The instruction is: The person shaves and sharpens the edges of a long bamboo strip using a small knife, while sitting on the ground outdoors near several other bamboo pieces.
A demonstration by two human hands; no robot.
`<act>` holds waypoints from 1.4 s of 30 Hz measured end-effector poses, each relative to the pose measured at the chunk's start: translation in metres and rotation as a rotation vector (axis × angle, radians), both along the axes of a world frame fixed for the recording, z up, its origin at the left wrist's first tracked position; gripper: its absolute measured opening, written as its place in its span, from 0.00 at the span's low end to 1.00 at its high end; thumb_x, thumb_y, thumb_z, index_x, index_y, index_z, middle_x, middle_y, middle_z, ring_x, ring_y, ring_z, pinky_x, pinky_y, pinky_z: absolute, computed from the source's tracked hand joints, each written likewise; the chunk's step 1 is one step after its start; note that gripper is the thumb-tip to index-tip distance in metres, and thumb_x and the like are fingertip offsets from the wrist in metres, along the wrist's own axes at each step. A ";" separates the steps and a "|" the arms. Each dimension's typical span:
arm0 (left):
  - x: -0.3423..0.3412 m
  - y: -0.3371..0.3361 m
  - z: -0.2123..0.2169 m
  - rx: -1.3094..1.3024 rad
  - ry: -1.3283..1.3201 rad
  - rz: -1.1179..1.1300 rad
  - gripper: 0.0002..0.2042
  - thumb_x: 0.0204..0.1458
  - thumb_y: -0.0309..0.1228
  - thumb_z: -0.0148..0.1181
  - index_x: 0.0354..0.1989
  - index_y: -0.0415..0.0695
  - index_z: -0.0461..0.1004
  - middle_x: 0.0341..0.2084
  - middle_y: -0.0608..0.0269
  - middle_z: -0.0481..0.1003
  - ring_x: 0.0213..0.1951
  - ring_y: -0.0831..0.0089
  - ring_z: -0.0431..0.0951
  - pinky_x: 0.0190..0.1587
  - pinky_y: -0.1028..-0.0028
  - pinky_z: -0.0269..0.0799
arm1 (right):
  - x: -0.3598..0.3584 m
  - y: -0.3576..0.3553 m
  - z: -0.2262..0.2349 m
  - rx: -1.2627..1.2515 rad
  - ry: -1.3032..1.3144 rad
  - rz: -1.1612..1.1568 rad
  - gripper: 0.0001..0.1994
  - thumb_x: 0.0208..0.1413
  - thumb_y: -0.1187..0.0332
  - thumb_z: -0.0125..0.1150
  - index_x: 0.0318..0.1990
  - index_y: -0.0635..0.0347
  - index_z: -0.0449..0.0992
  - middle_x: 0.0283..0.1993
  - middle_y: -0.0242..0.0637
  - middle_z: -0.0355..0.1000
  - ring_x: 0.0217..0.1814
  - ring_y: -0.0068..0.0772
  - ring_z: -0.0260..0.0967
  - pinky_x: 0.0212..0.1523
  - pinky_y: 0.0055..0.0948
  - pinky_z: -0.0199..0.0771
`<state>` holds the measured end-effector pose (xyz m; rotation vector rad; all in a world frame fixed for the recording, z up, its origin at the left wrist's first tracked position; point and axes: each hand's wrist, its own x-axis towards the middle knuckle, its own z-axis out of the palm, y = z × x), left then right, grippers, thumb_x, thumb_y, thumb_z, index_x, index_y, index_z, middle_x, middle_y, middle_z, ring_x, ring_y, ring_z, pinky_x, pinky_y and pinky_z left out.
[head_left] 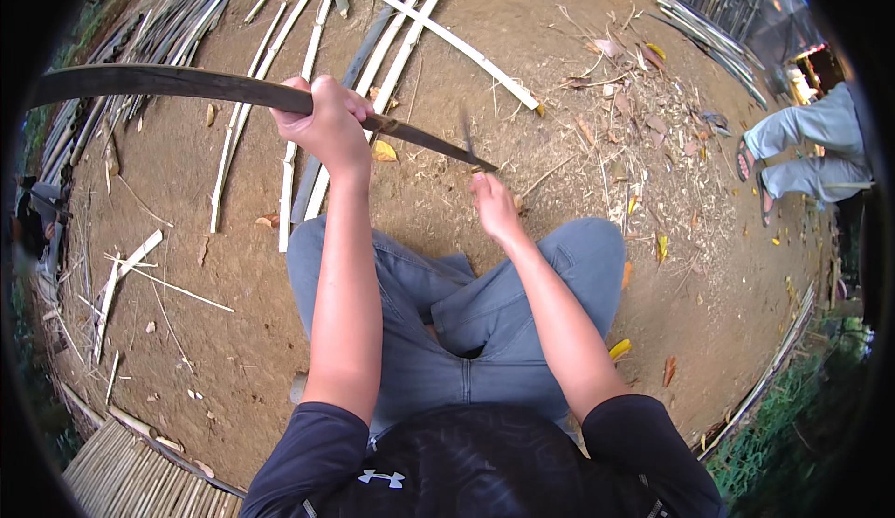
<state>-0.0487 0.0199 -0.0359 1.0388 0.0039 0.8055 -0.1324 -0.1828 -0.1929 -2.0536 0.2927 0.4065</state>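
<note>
My left hand [328, 131] is closed round a long dark bamboo strip [186, 82], which bends in from the left edge and slopes down to the right in front of me. Past that hand, the strip narrows toward its far end. My right hand [496, 205] grips a knife [468, 136] near that end. Its thin blade points away from me and is smeared, crossing or touching the strip; I cannot tell which. The fingers hide most of the knife's handle. Both hands are above the ground, ahead of my crossed legs [457, 303].
Pale split bamboo strips [303, 136] lie ahead and left, near a heap of dark strips [186, 19]. Shavings and leaves [643, 126] litter the ground at right. Another person's legs [806, 150] in sandals are at far right. A bamboo slat platform [140, 476] sits lower left.
</note>
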 end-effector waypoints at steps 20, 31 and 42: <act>0.012 0.021 -0.019 -0.102 0.128 0.227 0.10 0.60 0.25 0.54 0.35 0.41 0.57 0.13 0.65 0.64 0.13 0.77 0.65 0.16 0.71 0.68 | 0.004 0.000 -0.059 0.036 0.087 -0.237 0.27 0.70 0.51 0.39 0.46 0.73 0.70 0.39 0.59 0.74 0.45 0.56 0.73 0.50 0.49 0.69; 0.011 0.022 -0.023 -0.127 0.137 0.254 0.11 0.59 0.27 0.56 0.34 0.41 0.58 0.13 0.67 0.62 0.12 0.77 0.65 0.16 0.72 0.67 | -0.004 -0.010 -0.062 -0.183 0.041 -0.078 0.26 0.70 0.52 0.37 0.51 0.70 0.70 0.37 0.62 0.75 0.42 0.66 0.74 0.47 0.57 0.70; 0.006 0.028 -0.026 -0.057 0.123 0.113 0.10 0.58 0.25 0.51 0.28 0.48 0.57 0.12 0.68 0.58 0.11 0.77 0.61 0.14 0.70 0.63 | 0.006 -0.005 -0.023 -0.134 0.084 -0.081 0.22 0.71 0.52 0.37 0.32 0.56 0.71 0.18 0.26 0.62 0.17 0.24 0.58 0.19 0.34 0.60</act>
